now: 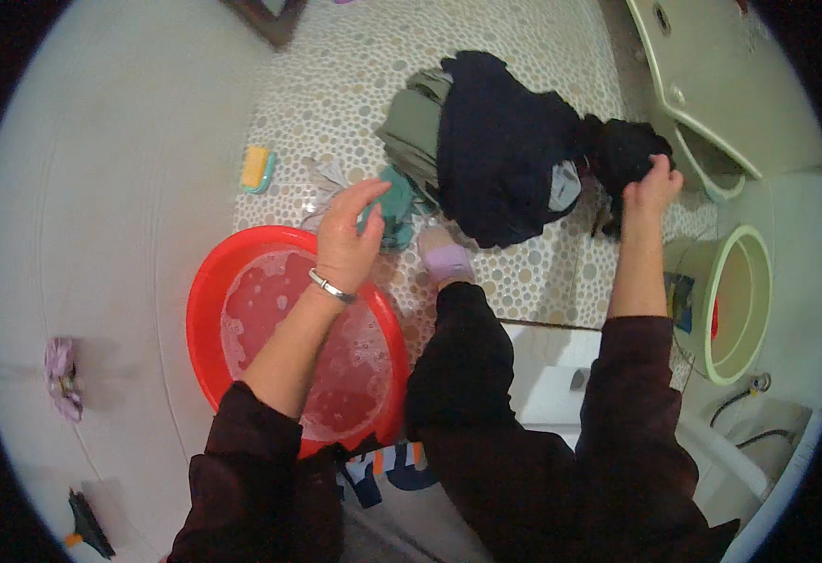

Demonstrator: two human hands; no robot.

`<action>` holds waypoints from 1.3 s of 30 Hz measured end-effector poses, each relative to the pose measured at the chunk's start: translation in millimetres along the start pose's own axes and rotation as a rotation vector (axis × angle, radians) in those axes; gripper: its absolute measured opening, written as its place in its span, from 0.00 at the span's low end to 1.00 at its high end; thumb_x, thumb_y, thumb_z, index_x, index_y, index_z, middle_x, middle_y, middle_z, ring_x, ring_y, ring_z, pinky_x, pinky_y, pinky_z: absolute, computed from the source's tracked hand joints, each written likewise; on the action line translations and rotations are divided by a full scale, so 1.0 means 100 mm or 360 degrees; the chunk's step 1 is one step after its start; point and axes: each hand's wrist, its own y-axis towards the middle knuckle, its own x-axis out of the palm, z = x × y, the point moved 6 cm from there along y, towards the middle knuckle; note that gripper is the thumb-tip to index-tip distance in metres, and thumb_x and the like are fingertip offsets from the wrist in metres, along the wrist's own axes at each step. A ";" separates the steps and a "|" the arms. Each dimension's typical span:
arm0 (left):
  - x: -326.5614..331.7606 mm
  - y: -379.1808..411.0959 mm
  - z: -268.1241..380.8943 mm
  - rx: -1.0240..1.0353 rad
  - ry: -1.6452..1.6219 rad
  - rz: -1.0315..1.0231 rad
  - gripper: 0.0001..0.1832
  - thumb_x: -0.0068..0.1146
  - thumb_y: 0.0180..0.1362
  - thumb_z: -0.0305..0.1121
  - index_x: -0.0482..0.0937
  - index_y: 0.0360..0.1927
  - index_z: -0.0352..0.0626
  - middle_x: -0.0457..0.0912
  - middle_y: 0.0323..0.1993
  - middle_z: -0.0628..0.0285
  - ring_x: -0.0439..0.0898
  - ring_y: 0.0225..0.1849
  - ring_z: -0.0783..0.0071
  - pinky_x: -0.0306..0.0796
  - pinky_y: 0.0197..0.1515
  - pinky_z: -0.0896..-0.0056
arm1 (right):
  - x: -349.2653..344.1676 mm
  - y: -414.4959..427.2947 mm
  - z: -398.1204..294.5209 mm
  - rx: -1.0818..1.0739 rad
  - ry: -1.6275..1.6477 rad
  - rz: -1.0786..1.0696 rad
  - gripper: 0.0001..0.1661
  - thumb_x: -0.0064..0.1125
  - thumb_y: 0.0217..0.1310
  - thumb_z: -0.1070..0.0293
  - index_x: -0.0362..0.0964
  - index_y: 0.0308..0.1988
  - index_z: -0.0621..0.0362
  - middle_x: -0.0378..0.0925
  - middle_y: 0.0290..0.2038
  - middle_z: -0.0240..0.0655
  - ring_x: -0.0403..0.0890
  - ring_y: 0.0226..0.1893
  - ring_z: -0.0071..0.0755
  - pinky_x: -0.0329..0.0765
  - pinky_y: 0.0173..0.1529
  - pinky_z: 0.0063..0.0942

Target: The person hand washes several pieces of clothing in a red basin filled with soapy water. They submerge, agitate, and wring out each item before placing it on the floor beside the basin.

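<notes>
My left hand (352,232) hangs over the rim of a red plastic basin (203,302) of soapy, pinkish water; its fingers are apart and it holds nothing. Beyond it on the floor lie a teal cloth (398,204) and a pale cloth (323,184). My right hand (654,186) touches a black garment (626,151) at the right, its fingers bent at the edge; whether it grips the cloth is hard to tell. Between the hands lies a large dark garment (506,155), with folded grey-green clothing (411,127) beside it.
A yellow and teal scrub brush (257,169) lies on the pebble-patterned floor (355,77) by the left wall. A pale green bucket (717,302) stands at the right, below a bathroom fixture (728,77). My foot in a lilac slipper (447,262) is beside the basin.
</notes>
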 end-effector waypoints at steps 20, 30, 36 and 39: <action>-1.99 -1.37 0.46 -0.0835 -0.1832 0.0509 0.44 0.47 0.56 0.61 0.43 0.68 0.52 0.47 0.66 0.44 0.64 0.58 0.51 0.70 0.51 0.50 | 1.43 -3.92 -3.35 0.0021 0.0801 -0.1900 0.18 0.47 0.42 0.78 0.67 0.40 0.61 0.74 0.35 0.37 0.76 0.36 0.34 0.75 0.44 0.31; -2.16 -3.56 -0.90 -0.1326 -0.1859 0.1561 0.22 0.55 0.52 0.35 0.70 0.52 0.44 0.75 0.49 0.57 0.76 0.47 0.57 0.71 0.51 0.50 | 0.87 -5.82 -1.19 0.1321 -0.0442 -0.2975 0.12 0.50 0.37 0.77 0.67 0.30 0.58 0.71 0.27 0.31 0.73 0.29 0.26 0.72 0.34 0.22; -1.59 -4.49 -1.18 -0.2156 -0.1332 0.1789 0.31 0.56 0.45 0.28 0.64 0.56 0.42 0.74 0.46 0.53 0.76 0.46 0.55 0.74 0.46 0.51 | 0.60 -5.87 -0.11 -0.0045 -0.1727 -0.3850 0.20 0.58 0.41 0.61 0.73 0.33 0.65 0.77 0.34 0.50 0.78 0.37 0.50 0.73 0.43 0.40; -1.42 -4.61 -1.40 -0.2435 -0.0726 0.1495 0.37 0.61 0.42 0.32 0.61 0.59 0.41 0.73 0.47 0.51 0.75 0.47 0.52 0.71 0.49 0.50 | 0.62 -5.94 0.28 -0.1054 -0.1806 -0.4358 0.21 0.58 0.45 0.62 0.73 0.41 0.59 0.78 0.34 0.47 0.78 0.38 0.48 0.73 0.43 0.38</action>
